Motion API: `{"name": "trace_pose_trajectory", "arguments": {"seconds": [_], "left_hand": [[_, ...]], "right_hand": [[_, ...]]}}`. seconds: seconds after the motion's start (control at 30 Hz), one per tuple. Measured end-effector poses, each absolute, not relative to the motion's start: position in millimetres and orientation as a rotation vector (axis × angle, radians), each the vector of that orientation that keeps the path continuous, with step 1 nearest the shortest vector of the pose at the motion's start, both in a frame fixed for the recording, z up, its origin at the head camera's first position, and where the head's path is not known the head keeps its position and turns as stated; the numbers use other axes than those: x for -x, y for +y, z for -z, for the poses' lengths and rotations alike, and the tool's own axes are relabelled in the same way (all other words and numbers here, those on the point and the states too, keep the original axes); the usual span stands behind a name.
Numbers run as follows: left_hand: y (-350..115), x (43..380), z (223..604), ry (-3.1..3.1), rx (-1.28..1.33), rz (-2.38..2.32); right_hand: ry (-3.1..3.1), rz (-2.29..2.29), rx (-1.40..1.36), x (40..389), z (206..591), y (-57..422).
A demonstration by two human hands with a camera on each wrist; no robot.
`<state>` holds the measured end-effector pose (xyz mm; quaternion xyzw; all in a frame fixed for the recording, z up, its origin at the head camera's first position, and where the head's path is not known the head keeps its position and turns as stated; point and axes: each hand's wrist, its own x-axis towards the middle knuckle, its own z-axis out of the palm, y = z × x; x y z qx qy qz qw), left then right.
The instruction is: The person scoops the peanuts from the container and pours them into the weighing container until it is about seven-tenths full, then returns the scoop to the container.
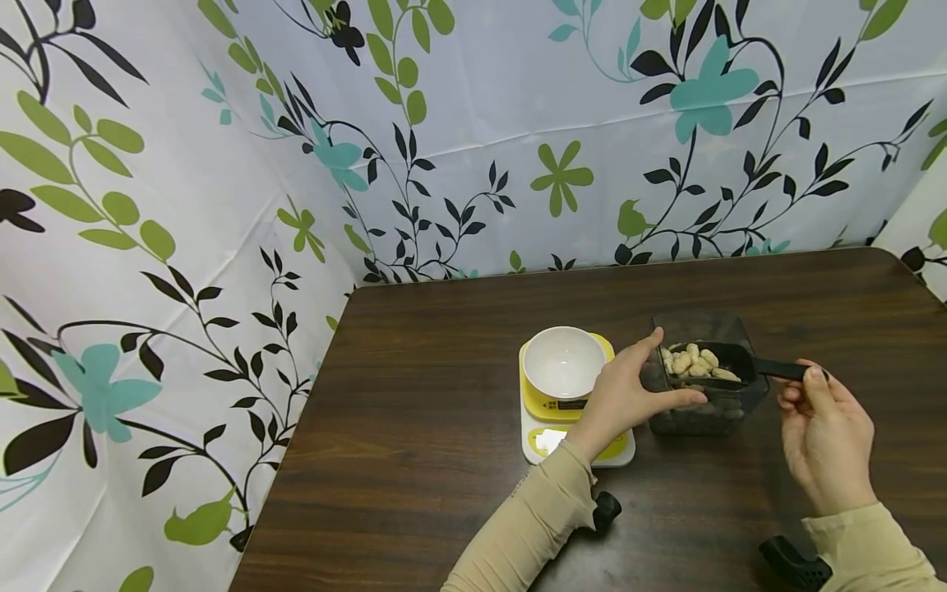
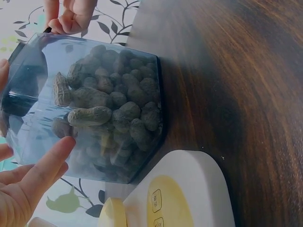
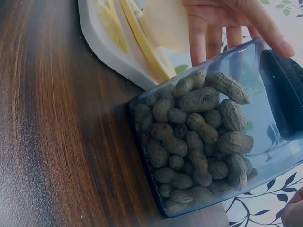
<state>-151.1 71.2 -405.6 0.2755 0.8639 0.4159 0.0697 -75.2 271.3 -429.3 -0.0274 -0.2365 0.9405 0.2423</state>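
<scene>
A see-through dark plastic container (image 1: pixel 695 423) stands on the table, partly filled with unshelled peanuts (image 3: pixel 201 130). My left hand (image 1: pixel 629 388) steadies it from the left, thumb along the near side and fingers at the far left. Between thumb and fingers, my right hand (image 1: pixel 832 432) pinches the handle of a black scoop (image 1: pixel 783 369). Several peanuts lie in the scoop, which sits level within the container's mouth. In the right wrist view the scoop's dark underside (image 3: pixel 283 97) shows through the wall, above the heap.
Left of the container is a yellow and white kitchen scale (image 1: pixel 534 411) bearing a white bowl (image 1: pixel 564 362). My left forearm crosses the scale's near right corner. A patterned cloth (image 1: pixel 459 164) hangs behind the brown wooden table (image 1: pixel 414 395).
</scene>
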Motion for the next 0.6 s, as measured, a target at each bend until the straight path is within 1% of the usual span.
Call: {"name": "trace_pose_trajectory", "arguments": {"seconds": [0.2,0.6], "left_hand": [[71.6,151.7,405.5,2.604,-0.840,-1.249],[70.1,150.3,406.5,2.588,-0.834,-1.259]], "right_hand": [[-0.627,-2.600,0.108,74.3,431.3,276.1],[-0.585,-2.650,0.088,72.9,429.8,278.7]]}}
